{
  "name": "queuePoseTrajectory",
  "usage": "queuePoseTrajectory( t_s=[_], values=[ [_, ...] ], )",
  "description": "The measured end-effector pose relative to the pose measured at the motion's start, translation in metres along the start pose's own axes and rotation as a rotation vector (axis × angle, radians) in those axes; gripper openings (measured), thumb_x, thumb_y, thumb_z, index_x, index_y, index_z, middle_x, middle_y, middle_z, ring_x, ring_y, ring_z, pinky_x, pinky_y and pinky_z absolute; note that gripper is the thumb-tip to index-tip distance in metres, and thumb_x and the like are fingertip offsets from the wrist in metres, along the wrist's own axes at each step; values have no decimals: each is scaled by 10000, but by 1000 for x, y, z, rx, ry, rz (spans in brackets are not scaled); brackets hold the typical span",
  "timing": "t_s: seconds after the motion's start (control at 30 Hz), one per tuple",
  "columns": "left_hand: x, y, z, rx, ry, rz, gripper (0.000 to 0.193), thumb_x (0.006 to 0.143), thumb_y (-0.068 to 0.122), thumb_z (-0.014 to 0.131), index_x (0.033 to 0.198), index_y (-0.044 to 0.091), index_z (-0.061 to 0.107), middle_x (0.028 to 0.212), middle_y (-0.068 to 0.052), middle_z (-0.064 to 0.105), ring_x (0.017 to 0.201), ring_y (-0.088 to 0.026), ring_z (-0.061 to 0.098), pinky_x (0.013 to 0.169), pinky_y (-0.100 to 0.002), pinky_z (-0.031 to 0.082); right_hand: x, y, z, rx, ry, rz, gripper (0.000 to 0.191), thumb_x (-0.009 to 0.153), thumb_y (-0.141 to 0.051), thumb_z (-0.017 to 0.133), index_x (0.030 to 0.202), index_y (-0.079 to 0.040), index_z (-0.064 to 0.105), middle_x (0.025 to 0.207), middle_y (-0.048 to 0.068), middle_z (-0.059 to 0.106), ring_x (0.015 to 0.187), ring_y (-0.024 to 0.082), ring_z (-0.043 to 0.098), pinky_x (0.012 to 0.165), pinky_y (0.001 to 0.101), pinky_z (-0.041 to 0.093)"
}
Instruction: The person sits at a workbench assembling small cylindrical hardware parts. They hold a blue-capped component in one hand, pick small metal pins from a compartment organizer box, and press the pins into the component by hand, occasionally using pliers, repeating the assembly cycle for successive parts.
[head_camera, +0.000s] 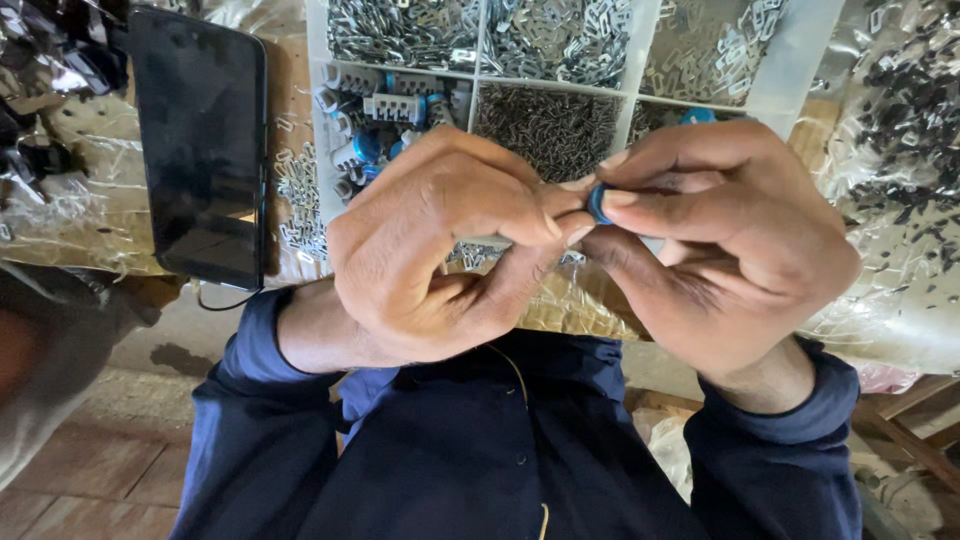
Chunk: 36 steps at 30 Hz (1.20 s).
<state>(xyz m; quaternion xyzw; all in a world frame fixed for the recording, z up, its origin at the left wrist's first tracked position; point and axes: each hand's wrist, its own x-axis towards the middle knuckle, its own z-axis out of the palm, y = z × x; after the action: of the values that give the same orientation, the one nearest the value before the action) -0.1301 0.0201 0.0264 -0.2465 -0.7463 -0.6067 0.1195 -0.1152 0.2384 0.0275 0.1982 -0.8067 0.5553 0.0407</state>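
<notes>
My two hands meet in the middle of the view, fingertips pressed together over a small blue round part (598, 204). My right hand (730, 240) pinches the blue part between thumb and forefinger. My left hand (440, 245) has its thumb and forefinger closed against the same part; whether they hold a smaller piece is hidden. Both sleeves are dark blue. Directly behind the hands lies a white compartment tray (475, 72) with small metal pieces.
The tray holds silver clips (400, 30), dark pins (545, 125) and blue-and-grey parts (375, 120). A black phone (200, 140) lies to the left, its cable trailing off. Clear plastic bags of metal bits (900, 130) sit right and left (70, 210).
</notes>
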Motion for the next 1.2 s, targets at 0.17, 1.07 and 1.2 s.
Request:
queuePoseTrajectory(
  t_s=[0.17, 1.07, 1.2],
  values=[
    [1, -3, 2, -27, 10, 23, 249, 878, -69, 869, 994, -19, 654, 912, -121, 708, 852, -215, 724, 723, -303, 590, 3, -1, 1, -11, -29, -23, 260, 885, 30, 842, 1088, 43, 679, 1152, 247, 659, 828, 153, 733, 664, 238, 623],
    [7, 0, -8, 327, -223, -33, 187, 1024, 73, 843, 1161, 68, 716, 1135, -40, 700, 953, -215, 562, 808, -328, 439, 4, 2, 0, 166, 14, 158, 326, 964, 95, 749, 1241, 89, 577, 1287, 250, 591, 1112, 253, 742, 859, 287, 698],
    [2, -2, -8, 218, -161, -45, 162, 1001, 81, 837, 1116, 53, 726, 1090, -51, 727, 942, -206, 575, 777, -309, 465, 5, 6, 2, 139, 9, 84, 303, 927, 2, 764, 1164, 105, 606, 1216, 241, 606, 1053, 243, 745, 830, 285, 690]
  ],
)
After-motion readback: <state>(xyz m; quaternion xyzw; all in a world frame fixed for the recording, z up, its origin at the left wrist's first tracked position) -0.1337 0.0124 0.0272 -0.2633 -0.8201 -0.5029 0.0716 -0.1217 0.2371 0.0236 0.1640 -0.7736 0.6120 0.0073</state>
